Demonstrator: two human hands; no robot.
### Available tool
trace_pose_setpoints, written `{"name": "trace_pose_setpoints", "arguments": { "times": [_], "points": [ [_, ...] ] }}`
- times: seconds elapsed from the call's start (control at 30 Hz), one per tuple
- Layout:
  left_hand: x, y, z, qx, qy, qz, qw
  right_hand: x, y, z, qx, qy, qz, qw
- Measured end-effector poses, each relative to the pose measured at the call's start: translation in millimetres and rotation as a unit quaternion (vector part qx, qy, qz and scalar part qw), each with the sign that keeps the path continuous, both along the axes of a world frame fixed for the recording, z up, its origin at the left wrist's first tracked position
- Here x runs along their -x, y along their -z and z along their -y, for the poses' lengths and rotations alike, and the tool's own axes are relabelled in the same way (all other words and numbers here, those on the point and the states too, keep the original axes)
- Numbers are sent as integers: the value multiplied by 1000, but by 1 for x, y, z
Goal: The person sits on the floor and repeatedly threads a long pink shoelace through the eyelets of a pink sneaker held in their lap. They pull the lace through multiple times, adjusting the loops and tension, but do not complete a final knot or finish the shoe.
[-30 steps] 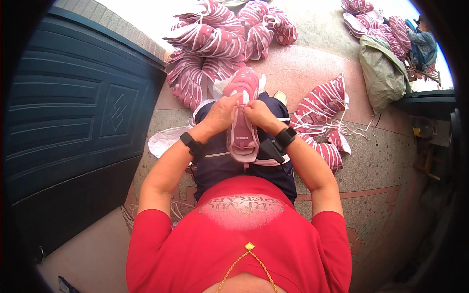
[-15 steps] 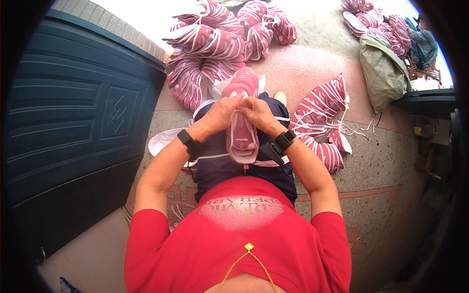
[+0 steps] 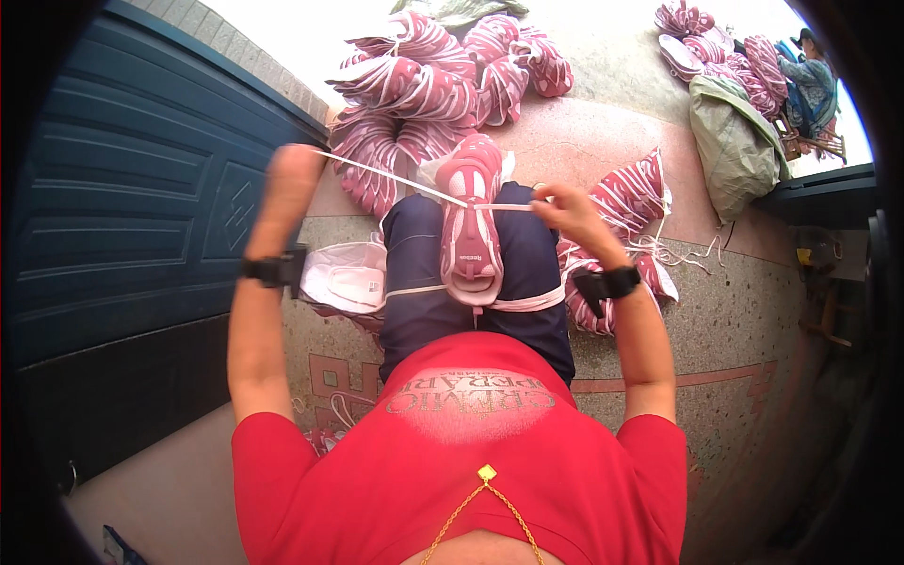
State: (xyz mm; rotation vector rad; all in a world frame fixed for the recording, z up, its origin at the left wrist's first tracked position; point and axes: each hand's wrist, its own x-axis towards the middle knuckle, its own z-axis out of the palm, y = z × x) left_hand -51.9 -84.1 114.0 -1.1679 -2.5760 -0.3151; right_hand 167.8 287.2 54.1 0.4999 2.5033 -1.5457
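A pink-and-white shoe upper [image 3: 471,247] lies lengthwise between my thighs, its heel opening toward me. From its upper part a white shoelace [image 3: 384,176] runs taut to both sides. My left hand [image 3: 296,171], raised beside the blue door and slightly blurred, is closed on the longer stretch of lace. On the other side my right hand [image 3: 571,211] pinches the shorter stretch between thumb and fingers, above my right thigh. A pale band [image 3: 529,302] crosses my thighs beneath the heel end. More pink pieces [image 3: 473,155] sit just past the upper, over white material.
Large piles of nested pink uppers [image 3: 414,89] lie ahead. A tied bundle [image 3: 633,193] with loose laces rests at right. A pale upper [image 3: 344,278] is beside my left leg. The blue door [image 3: 122,217] borders the left; a greenish sack [image 3: 734,146] and a seated person [image 3: 812,89] are far right.
My hands were together over the upper; they have moved apart, left hand far out to the left, right hand a little to the right. The lace is now stretched between them and the upper.
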Motion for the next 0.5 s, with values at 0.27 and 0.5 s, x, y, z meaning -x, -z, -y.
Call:
{"name": "trace_pose_setpoints", "arguments": {
  "times": [0.27, 0.5],
  "points": [
    [17, -96, 354, -767, -179, 143, 599, -120, -98, -168, 303, 209, -236, 899],
    [-25, -180, 492, -723, -344, -100, 590, -294, -267, -348, 466, 260, -487, 691]
  ]
}}
